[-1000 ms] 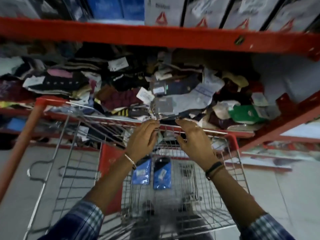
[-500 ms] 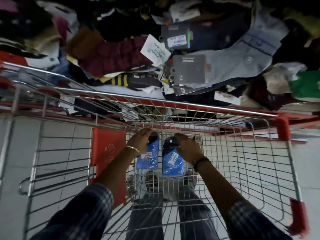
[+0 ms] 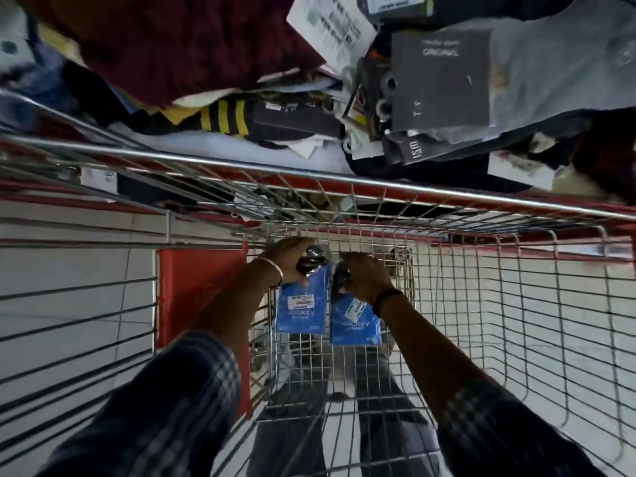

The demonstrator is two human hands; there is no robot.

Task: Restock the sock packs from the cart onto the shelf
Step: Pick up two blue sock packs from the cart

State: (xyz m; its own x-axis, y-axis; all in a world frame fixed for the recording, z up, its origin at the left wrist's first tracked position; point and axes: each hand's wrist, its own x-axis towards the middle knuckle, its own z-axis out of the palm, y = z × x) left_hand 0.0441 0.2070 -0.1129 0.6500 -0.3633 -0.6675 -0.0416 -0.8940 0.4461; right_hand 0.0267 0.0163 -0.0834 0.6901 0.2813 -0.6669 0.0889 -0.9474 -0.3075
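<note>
Both hands have dropped from the cart rim to the far end of the cart (image 3: 516, 304). Left hand (image 3: 290, 258) grips left blue sock pack (image 3: 301, 309); right hand (image 3: 366, 278) grips right blue sock pack (image 3: 356, 320). Next: lift to shelf (image 3: 378, 182).

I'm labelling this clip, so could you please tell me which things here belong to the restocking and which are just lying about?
Job:
- left blue pack, in the left hand
- right blue pack, in the right hand
- cart
- sock pile

Lying about:
- red panel
- white tag
</note>
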